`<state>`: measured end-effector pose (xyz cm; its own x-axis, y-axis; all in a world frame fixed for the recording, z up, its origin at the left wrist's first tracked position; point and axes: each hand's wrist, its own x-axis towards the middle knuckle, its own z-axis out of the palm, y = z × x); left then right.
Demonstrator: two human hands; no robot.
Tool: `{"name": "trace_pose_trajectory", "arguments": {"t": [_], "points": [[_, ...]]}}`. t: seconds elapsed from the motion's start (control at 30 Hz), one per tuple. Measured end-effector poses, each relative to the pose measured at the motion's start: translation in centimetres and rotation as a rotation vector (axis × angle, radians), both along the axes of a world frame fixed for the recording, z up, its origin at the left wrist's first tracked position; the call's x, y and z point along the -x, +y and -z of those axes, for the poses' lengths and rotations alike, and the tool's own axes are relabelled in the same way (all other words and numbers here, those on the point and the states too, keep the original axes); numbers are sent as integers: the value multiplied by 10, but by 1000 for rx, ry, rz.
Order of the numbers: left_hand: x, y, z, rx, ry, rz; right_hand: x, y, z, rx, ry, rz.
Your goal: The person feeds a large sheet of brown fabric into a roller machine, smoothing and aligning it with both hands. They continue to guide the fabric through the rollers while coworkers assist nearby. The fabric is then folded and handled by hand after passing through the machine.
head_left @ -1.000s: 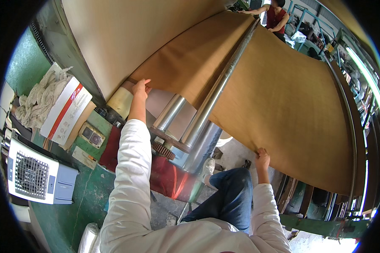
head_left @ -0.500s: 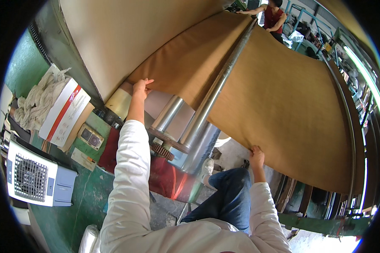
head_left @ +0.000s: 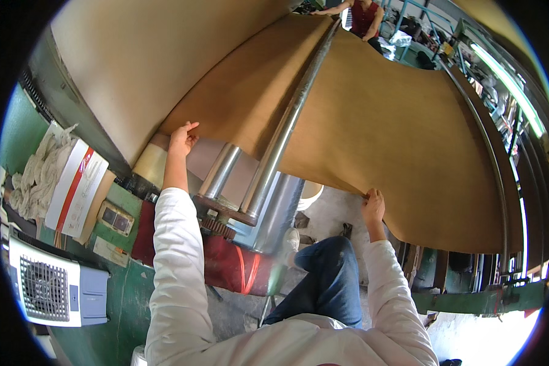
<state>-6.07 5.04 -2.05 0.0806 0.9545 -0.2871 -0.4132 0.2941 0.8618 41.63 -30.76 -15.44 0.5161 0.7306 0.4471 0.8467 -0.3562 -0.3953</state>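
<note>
A wide brown sheet (head_left: 378, 134), smooth and leather-like, stretches across a long metal roller (head_left: 287, 131). My right hand (head_left: 373, 206) pinches its near edge, which is drawn into small folds there. At the sheet's left near corner is my left hand (head_left: 182, 140), its index finger stretched out and the other fingers loosely bent apart; it is next to the edge and grips nothing that I can see. A shorter metal roller (head_left: 221, 171) and a toothed gear (head_left: 218, 228) sit below, between my arms.
Beyond the sheet's far end another person (head_left: 365, 18) in a red top reaches toward it. A large pale roll (head_left: 158, 55) curves at the upper left. On the left stand a white box (head_left: 73, 189) with rags and an air cooler (head_left: 55, 287). A dark rail (head_left: 479, 134) runs along the right.
The view has shifted, so most things sit further left. My right hand has drawn the sheet's edge up into folds. The left hand's fingers have spread a little.
</note>
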Motion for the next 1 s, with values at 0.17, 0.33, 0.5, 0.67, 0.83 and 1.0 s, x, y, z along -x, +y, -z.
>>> {"name": "trace_pose_trajectory", "arguments": {"t": [0.17,0.33,0.5,0.67,0.83,1.0], "points": [[-6,-9,-15,5,149,156,-16,-3,0,-6,100,19],[4,8,3,-30,184,17,-15,2,0,89,69,53],[-4,3,4,-50,107,-70,-2,-5,-61,135,7,-110],[-11,7,-2,-74,106,157,-60,-26,-19,28,-314,-63],[-6,1,-2,-59,142,69,-94,-62,-24,76,-134,267],[-11,3,-5,-56,86,117,-98,-41,-25,-69,43,143]]}}
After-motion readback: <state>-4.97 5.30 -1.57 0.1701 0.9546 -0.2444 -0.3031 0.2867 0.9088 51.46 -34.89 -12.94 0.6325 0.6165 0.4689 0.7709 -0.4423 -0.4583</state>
